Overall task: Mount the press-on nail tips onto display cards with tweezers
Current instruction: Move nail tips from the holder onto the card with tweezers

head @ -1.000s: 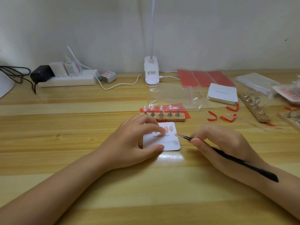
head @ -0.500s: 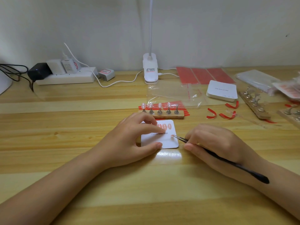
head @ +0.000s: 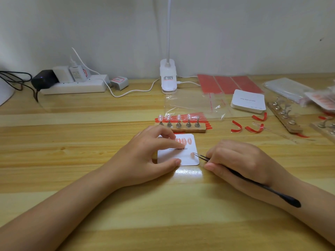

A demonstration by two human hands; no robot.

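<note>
A white display card (head: 183,156) printed "Handmade Nail" lies on the wooden desk, with several pink nail tips (head: 184,141) stuck along its top edge. My left hand (head: 146,156) pinches the card, fingers on its top left and thumb at its lower edge. My right hand (head: 235,160) grips black tweezers (head: 235,173) whose tip holds a small pink nail tip (head: 192,155) at the card's lower right. Behind the card stands a wooden holder (head: 188,129) with several pale nail tips on metal stands.
A stack of white cards (head: 248,101), red adhesive sheets (head: 228,84), clear bags (head: 195,107) and red peeled strips (head: 253,126) lie right of centre. More wooden stand holders (head: 284,116) sit at the far right. A lamp clip (head: 168,78) and power strip (head: 76,86) stand at the back.
The tweezers' tip with the pink nail tip has moved left and down onto the card's lower right area. My left hand keeps its hold on the card.
</note>
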